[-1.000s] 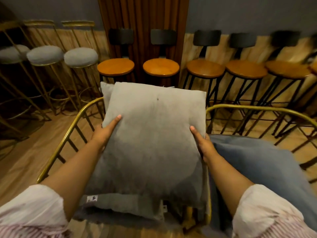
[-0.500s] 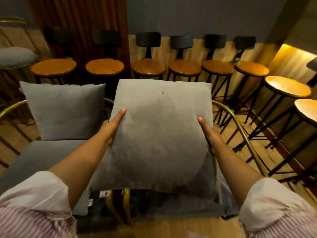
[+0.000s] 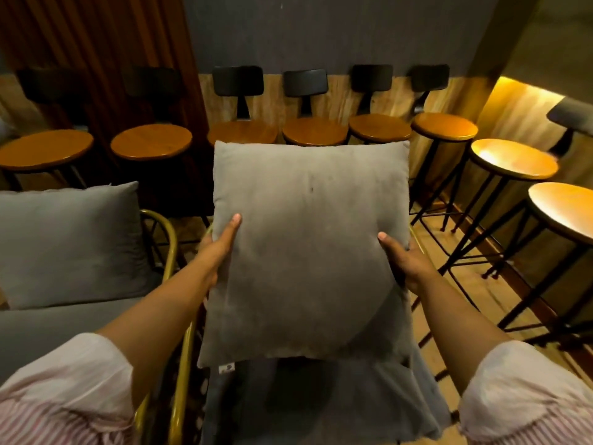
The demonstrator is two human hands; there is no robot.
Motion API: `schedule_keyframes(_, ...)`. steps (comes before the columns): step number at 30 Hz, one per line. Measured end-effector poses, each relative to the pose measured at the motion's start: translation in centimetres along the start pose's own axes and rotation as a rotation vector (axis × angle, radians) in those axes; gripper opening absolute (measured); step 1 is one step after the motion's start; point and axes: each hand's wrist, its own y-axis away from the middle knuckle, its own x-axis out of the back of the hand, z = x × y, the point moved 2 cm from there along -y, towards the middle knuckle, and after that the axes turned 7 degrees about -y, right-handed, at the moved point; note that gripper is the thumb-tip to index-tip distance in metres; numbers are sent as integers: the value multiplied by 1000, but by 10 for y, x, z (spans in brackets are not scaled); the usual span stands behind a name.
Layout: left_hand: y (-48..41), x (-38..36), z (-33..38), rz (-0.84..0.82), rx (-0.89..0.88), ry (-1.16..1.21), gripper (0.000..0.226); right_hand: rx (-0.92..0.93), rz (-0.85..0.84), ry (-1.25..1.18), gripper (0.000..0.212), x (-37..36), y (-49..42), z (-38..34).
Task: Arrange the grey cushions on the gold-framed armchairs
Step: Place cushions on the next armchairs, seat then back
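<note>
Over right armchair (image 3: 423, 396) now, cushion (image 3: 308, 252).

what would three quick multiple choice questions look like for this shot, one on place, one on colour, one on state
1. Where is the other grey square cushion?
A. on the floor
B. propped upright against the back of the left gold-framed armchair
C. on a stool

2. What colour are the round seats of the black-legged stools along the wall?
A. orange-brown wood
B. white
C. green

3. How is the large grey fabric cushion in the middle held?
A. by one hand
B. lying free on the floor
C. by both hands at its side edges

Answers:
1 B, it leans on that chair's back above the grey seat pad.
2 A, each seat top is warm wood.
3 C, the left hand and right hand each grip a side, above the right armchair's seat.
</note>
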Motion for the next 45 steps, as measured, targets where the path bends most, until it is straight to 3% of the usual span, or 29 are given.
schedule_keyframes(2,-22,-17,13,17,-37,21,92,2,-9,-5,84,-4,-30,-16)
schedule_keyframes(4,-48,-33,23,11,-35,39,104,1,-22,10,105,-12,-60,-31)
schedule_keyframes(6,-81,-49,30,15,-26,34,98,31,-25,35,126,-21,-96,-45)
schedule_keyframes(12,-169,-82,42,-8,-108,-40,103,46,-12,-19,103,-40,-203,-40)
schedule_keyframes(14,-191,-89,40,-7,-138,-75,100,16,-23,-28,112,-44,-226,-31)
schedule_keyframes(18,-235,-104,20,30,-152,-127,97,32,29,-34,97,-48,-271,-2)
schedule_keyframes(21,-259,-113,-5,98,-147,-163,87,69,29,-27,105,-51,-290,21)
schedule_keyframes(28,-274,-124,-76,108,-165,-202,81,89,50,-36,118,-41,-297,87)
schedule_keyframes(33,-267,-129,-107,120,-150,-286,75,79,84,-34,93,-32,-289,127)
schedule_keyframes(36,-268,-125,-102,190,-205,-317,67,84,63,-44,109,-35,-290,118)
schedule_keyframes(40,-270,-126,-110,157,-190,-348,69,88,44,-17,117,-36,-286,122)
schedule_keyframes(45,-270,-128,-110,106,-76,-347,79,57,51,21,86,-32,-292,139)
